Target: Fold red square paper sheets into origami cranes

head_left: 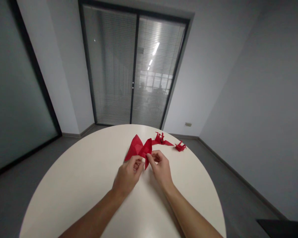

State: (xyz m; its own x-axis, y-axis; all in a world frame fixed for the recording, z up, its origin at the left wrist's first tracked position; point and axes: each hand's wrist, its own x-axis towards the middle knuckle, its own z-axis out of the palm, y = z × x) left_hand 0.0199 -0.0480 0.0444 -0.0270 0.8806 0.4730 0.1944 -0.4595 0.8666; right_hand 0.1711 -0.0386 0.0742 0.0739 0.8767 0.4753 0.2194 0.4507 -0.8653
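A sheet of red paper (136, 148), partly folded with pointed flaps standing up, is held above the round table (89, 185). My left hand (129, 172) pinches its near left part, thumb and fingers pressed together. On the other side, my right hand (161, 165) grips the right flap between thumb and fingers. Part of the paper's lower edge is hidden behind my fingers. Just beyond my right hand lie red folded paper cranes, a larger one (161, 139) with spread wings and a smaller one (180, 146) near the table's edge.
A glass double door (132, 82) with blinds stands behind the table. Grey walls close in on the right, and a frosted glass panel (17, 82) is at the left. A dark object (283, 228) shows at the lower right corner.
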